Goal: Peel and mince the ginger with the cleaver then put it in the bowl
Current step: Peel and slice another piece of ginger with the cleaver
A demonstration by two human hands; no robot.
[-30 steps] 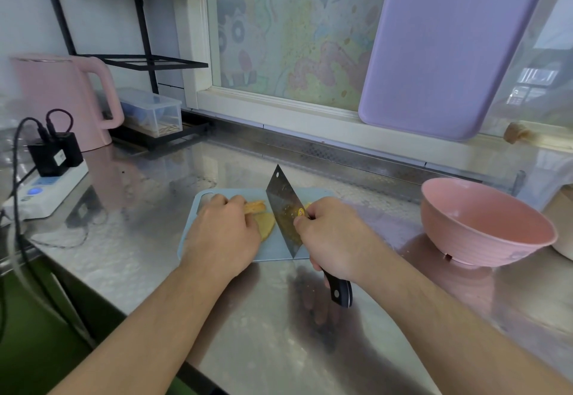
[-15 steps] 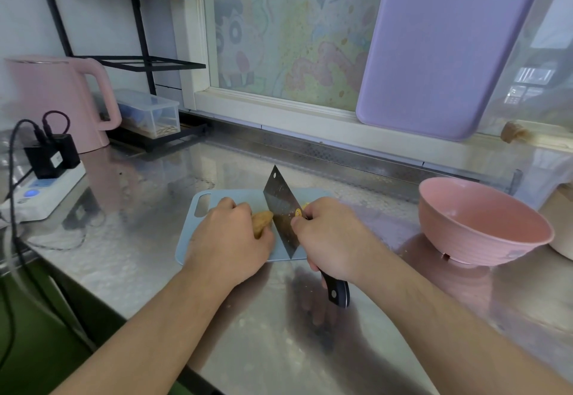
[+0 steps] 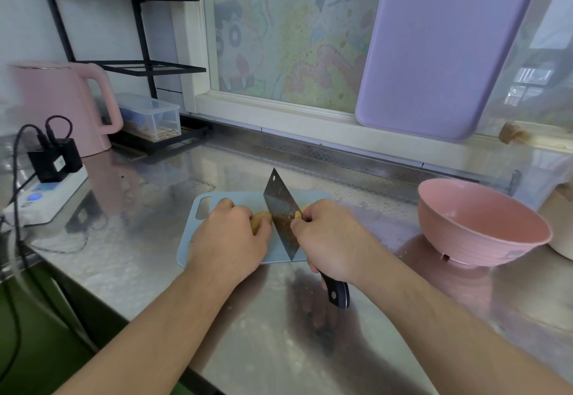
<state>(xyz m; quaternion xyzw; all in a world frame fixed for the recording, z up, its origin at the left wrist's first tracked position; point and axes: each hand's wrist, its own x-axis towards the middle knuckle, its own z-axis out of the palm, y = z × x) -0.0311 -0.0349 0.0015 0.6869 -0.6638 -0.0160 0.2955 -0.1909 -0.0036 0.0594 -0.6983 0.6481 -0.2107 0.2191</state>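
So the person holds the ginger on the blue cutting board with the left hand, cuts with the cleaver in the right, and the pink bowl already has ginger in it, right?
Not quite. In the head view the pink bowl looks empty; the ginger is on the blue cutting board under the left hand, and the right hand grips the cleaver.

The table [image 3: 279, 348] is shiny gray metal and runs along under the window. A light blue cutting board [image 3: 198, 239] lies flat on it near the middle. A pink bowl [image 3: 483, 224] stands on the table to the right, well apart from the board. At the back left stands a pink kettle [image 3: 62, 106]. Near it, a white power strip [image 3: 46, 199] with black plugs lies on the left edge. A black rack [image 3: 139, 69] stands behind, with a clear box [image 3: 152, 115] on its bottom shelf.
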